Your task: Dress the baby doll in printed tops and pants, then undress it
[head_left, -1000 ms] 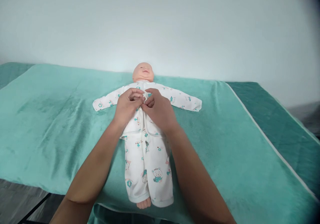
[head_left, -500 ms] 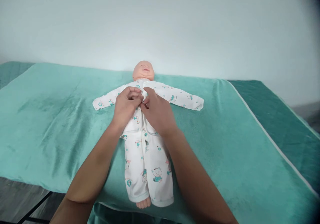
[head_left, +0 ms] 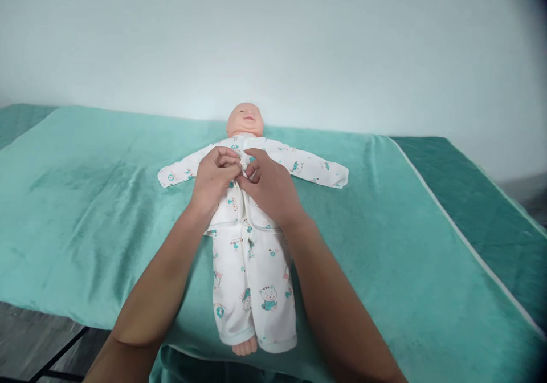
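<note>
Both hands [head_left: 212, 176] [head_left: 273, 188] have shifted slightly left, the jacket [head_left: 229, 211] directly beneath them.

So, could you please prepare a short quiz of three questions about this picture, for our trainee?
1. Choose: the left hand and the right hand are at which part of the doll? (a) legs (b) chest (c) head
2. True or false: the sleeves are spread out to both sides.
3. How many feet show below the trousers?

Key: 1. b; 2. true; 3. one
</note>
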{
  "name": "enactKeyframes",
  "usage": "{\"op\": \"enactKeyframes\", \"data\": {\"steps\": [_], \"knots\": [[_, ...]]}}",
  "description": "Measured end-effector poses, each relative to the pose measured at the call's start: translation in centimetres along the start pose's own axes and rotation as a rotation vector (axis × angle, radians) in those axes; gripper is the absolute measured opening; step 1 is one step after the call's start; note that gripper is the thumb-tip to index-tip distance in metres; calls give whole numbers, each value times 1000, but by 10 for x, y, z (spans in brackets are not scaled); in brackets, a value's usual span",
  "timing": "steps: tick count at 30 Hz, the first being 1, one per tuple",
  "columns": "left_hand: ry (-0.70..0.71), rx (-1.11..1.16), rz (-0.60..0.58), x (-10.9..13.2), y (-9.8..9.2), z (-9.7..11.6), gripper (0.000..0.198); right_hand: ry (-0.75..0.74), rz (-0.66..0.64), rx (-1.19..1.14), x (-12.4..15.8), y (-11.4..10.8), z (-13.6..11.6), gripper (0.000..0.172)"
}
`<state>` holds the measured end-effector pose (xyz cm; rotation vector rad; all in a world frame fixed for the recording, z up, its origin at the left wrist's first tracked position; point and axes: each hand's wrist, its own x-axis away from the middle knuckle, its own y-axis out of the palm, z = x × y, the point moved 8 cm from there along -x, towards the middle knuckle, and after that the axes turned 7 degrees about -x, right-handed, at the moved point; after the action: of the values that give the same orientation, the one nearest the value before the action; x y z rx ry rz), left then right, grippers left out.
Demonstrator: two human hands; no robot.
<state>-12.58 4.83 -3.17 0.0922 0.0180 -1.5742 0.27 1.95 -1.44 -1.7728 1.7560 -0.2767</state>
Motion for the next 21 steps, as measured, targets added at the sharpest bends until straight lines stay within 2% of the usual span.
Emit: {"op": "enactKeyframes", "data": {"steps": [12, 17, 21], "knots": [[-60, 61, -64, -1, 0, -3, 22, -20, -54, 111, 2, 3, -8, 45], [19, -98, -61, 2, -2, 3, 15, -18, -50, 149, 3, 2, -9, 38], [52, -227, -151, 2, -8, 6, 12, 79, -74, 188, 10, -8, -12, 36]]}}
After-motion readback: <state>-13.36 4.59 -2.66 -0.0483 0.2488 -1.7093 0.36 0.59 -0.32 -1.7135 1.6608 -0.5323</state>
